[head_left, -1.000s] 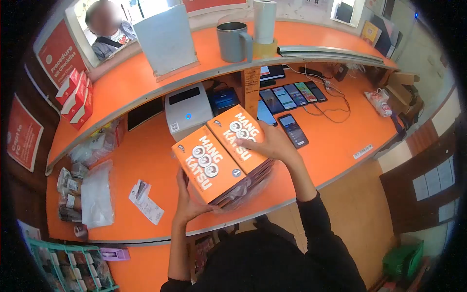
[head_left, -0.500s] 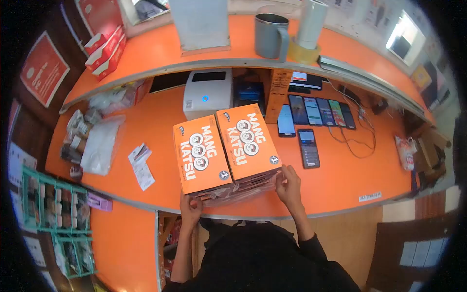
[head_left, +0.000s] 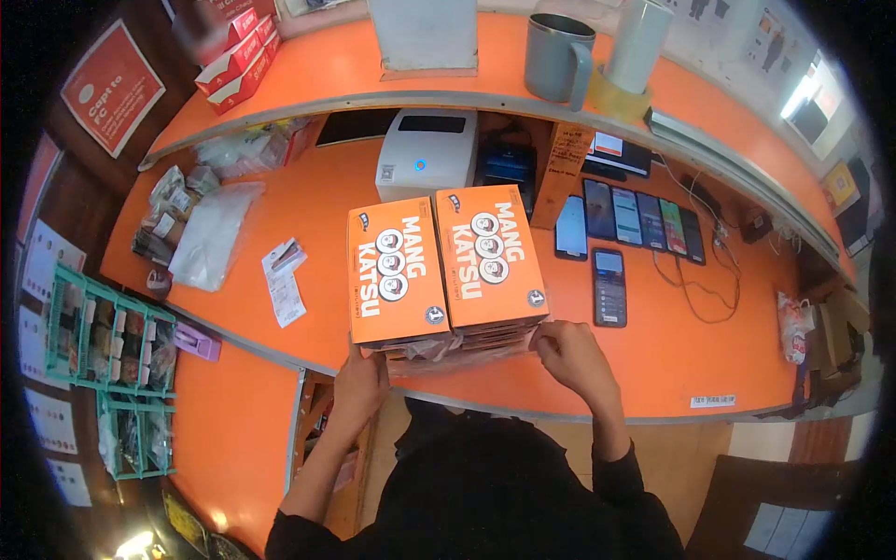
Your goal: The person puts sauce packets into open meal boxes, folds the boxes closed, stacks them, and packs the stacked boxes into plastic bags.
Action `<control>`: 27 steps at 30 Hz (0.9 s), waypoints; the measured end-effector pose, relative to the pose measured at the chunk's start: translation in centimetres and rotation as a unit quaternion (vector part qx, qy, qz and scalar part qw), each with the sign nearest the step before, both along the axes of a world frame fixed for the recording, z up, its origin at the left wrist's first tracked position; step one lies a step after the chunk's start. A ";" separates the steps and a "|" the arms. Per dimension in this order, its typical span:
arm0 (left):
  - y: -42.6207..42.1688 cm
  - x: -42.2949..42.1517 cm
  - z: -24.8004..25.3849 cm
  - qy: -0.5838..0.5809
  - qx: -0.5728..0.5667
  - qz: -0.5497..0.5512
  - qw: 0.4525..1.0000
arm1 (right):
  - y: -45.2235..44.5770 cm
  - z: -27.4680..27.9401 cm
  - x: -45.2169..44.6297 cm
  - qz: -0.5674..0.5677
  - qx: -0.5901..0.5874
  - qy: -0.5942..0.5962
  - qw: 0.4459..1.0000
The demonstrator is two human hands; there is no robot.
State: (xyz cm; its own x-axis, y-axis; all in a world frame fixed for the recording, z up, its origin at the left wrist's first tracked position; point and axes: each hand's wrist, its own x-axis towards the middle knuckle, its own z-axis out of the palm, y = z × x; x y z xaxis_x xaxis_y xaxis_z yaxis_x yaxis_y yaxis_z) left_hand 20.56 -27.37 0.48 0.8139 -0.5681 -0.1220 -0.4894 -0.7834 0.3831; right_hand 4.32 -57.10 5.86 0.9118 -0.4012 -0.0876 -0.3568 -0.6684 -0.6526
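Two side-by-side stacks of orange printed cardboard boxes (head_left: 401, 322) sit at the counter's front edge, with "MANG KATSU" lettering on their tops. Clear plastic bag film (head_left: 448, 353) is bunched around their near, lower side. At the near left corner, my left hand (head_left: 362, 381) is closed, its fingertips against the film. My right hand (head_left: 577, 362) pinches the film at the near right corner, fingers curled. The box tops are uncovered. How far the plastic reaches underneath is hidden.
Behind the boxes stands a white label printer (head_left: 425, 154). Several phones (head_left: 610, 289) and cables lie to the right. Receipts (head_left: 285, 285) and plastic bags (head_left: 215, 238) are on the left. A raised shelf (head_left: 322, 79) holds a grey mug (head_left: 557, 61).
The view has shifted, so the counter sits further right and the boxes look more upright. My left fingers, earlier in a loose ring, are now closed at the corner; my right hand stays at its corner.
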 end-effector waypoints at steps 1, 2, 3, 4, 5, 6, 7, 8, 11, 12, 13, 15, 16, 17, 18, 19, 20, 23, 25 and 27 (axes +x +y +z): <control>0.4 -0.1 0.5 -0.032 -0.001 -0.017 0.999 | -0.1 0.5 0.1 0.007 0.033 -0.004 0.999; 0.9 -0.1 1.3 -0.065 -0.002 -0.035 0.997 | -0.2 0.9 0.2 0.008 0.034 -0.004 0.999; 1.0 0.1 2.7 -0.066 -0.001 -0.035 0.997 | -0.5 1.3 0.2 -0.004 0.095 -0.020 0.995; 1.0 0.3 4.4 -0.027 -0.014 -0.048 0.998 | -0.7 1.7 0.2 -0.017 0.155 -0.036 0.987; 1.2 0.6 5.3 0.013 -0.027 -0.061 0.998 | -0.9 2.2 0.2 -0.017 0.157 -0.035 0.987; 1.4 1.0 5.4 0.015 -0.026 -0.062 0.998 | -1.1 2.7 0.2 -0.031 0.188 -0.063 0.980; 1.7 1.6 5.6 -0.005 -0.068 -0.102 0.992 | -1.3 3.1 0.3 -0.044 0.218 -0.092 0.971; 2.0 2.3 5.7 -0.025 -0.111 -0.142 0.983 | -1.5 3.5 0.2 -0.046 0.217 -0.093 0.971; 2.9 4.2 4.4 0.007 -0.220 -0.204 0.954 | -1.8 4.4 0.6 -0.073 0.265 -0.118 0.954; 2.8 4.4 4.5 0.007 -0.222 -0.204 0.953 | -1.7 4.6 0.8 -0.106 0.264 -0.146 0.948; 2.7 4.8 4.6 0.088 -0.226 -0.190 0.951 | -1.6 4.8 1.1 -0.139 0.262 -0.176 0.939; 2.3 5.6 4.9 0.163 -0.232 -0.179 0.942 | -1.7 4.4 1.9 -0.137 0.195 -0.177 0.955; 2.0 6.1 4.8 0.172 -0.192 -0.165 0.952 | -1.9 4.0 2.3 -0.137 0.129 -0.174 0.967; 1.7 6.7 4.6 0.181 -0.151 -0.152 0.960 | -2.1 3.8 2.9 -0.138 0.124 -0.180 0.966; 1.6 7.8 4.1 0.176 -0.155 -0.157 0.959 | -2.4 3.5 3.5 -0.136 0.117 -0.174 0.968; 1.6 9.3 3.3 0.107 -0.136 -0.209 0.963 | -2.7 3.0 3.9 -0.136 0.110 -0.168 0.970; 1.6 10.5 2.6 0.038 -0.117 -0.258 0.958 | -3.3 1.8 4.4 -0.140 0.105 -0.171 0.970; 0.2 13.2 2.3 -0.011 -0.059 -0.307 0.950 | -3.9 2.6 5.7 -0.094 0.058 -0.116 0.987; -1.2 13.9 1.5 -0.017 0.022 -0.280 0.960 | -5.3 3.1 6.7 -0.103 0.003 -0.037 0.994; -2.5 14.2 0.9 -0.025 0.104 -0.245 0.963 | -5.8 3.1 7.4 -0.106 -0.048 0.043 0.992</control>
